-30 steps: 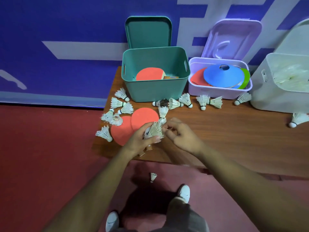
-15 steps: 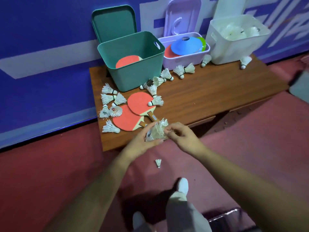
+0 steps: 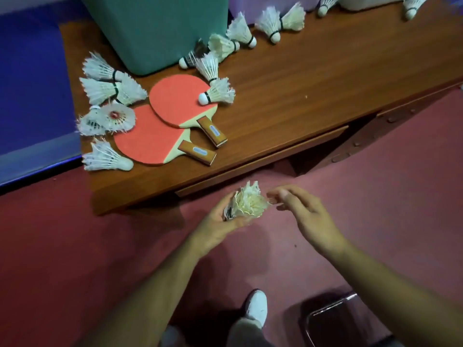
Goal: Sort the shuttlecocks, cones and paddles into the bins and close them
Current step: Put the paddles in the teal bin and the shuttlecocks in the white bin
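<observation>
My left hand [image 3: 220, 221] holds a stack of nested white shuttlecocks [image 3: 246, 202] over the red floor, just in front of the bench. My right hand [image 3: 304, 216] hovers right beside the stack, fingers loosely bent, holding nothing. Two red paddles [image 3: 175, 98] [image 3: 147, 141] lie overlapped on the wooden bench [image 3: 313, 78], one shuttlecock [image 3: 218, 93] resting on the upper paddle. Several loose shuttlecocks [image 3: 105, 90] lie to the left of the paddles, and more [image 3: 240, 31] lie along the base of the green bin [image 3: 160, 28].
The lilac bin and white bin are cut off at the top edge. My white shoe [image 3: 256, 308] stands on the red floor below. A dark metal-framed stool [image 3: 333, 319] sits at the lower right. A blue wall [image 3: 30, 83] runs along the left.
Both hands have pulled back from the bench with the shuttlecock stack, out over the floor. The view has tipped downward, hiding the bins' tops. The right hand has come off the stack.
</observation>
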The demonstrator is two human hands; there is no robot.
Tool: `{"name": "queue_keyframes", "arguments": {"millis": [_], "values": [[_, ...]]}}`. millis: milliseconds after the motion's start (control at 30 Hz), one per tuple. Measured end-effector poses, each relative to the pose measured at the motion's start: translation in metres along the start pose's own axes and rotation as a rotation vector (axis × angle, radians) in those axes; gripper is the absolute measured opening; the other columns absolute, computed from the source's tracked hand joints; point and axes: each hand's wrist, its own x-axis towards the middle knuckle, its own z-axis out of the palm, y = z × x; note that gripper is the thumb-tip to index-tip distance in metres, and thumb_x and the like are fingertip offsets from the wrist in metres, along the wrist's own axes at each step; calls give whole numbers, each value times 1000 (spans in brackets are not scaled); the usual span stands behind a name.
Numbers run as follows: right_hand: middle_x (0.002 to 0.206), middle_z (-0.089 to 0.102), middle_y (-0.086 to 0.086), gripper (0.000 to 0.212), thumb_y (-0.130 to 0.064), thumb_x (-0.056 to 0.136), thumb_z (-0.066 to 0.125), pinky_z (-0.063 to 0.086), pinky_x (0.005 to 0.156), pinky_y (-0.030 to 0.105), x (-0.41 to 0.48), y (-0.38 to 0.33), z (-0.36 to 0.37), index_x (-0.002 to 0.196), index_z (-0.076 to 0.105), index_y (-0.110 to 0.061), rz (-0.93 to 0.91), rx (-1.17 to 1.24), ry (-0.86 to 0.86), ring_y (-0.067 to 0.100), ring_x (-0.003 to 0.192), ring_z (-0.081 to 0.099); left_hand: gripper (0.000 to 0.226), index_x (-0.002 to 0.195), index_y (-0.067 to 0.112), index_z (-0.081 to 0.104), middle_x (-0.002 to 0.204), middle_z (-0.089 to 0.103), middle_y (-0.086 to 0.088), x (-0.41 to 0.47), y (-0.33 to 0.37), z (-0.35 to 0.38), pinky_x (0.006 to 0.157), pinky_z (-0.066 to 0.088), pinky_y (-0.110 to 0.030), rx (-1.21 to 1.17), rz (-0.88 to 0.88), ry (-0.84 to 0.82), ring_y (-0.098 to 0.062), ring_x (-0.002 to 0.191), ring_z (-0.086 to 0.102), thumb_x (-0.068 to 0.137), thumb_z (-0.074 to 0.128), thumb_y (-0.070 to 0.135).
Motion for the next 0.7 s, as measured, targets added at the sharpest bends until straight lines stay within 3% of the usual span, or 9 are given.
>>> {"name": "queue_keyframes", "arguments": {"millis": [133,233,300,400,467,567,700], "values": [[92,70,11,24,-17,101,49,49,80,26,31,116,23,94,67,-3,102,-78,116,17,88,65,63,137,19,48,129,64,3,34,-95,-28,101,46,-26,13,-32,-10,-14,121,58,80,74,14],[86,69,7,15,-21,97,54,50,80,32,71,219,53,92,63,-11,209,-210,118,21,83,65,59,137,21,47,129,64,4,60,-163,-59,106,45,-35,44,-51,7,-13,122,58,84,72,12],[85,67,1,13,-25,94,57,48,80,33,98,285,75,95,61,-13,262,-303,68,19,79,62,57,135,19,48,123,67,4,79,-207,-76,99,50,-31,56,-61,31,-10,115,61,83,72,9],[110,64,11,31,-25,92,59,43,84,28,138,368,111,117,57,-6,304,-473,-27,26,98,62,55,128,19,52,110,72,8,112,-256,-97,81,50,-17,104,-64,76,-3,101,64,78,74,11],[126,56,15,44,-26,91,60,42,90,30,161,420,135,128,50,-3,326,-534,-47,31,111,57,48,127,17,52,110,71,8,135,-290,-110,80,50,-15,123,-58,84,-2,102,64,85,68,2],[133,47,16,55,-28,88,62,44,94,36,192,488,167,135,43,-6,389,-607,-77,35,114,55,44,127,14,52,113,68,3,166,-335,-131,79,50,-14,161,-23,85,-2,100,65,89,57,-7],[144,36,14,68,-38,84,62,42,104,45,232,560,197,144,35,-23,398,-744,-141,40,127,45,43,129,10,52,118,67,-5,195,-387,-153,82,50,-17,186,2,69,-9,104,63,90,57,-5]]}}
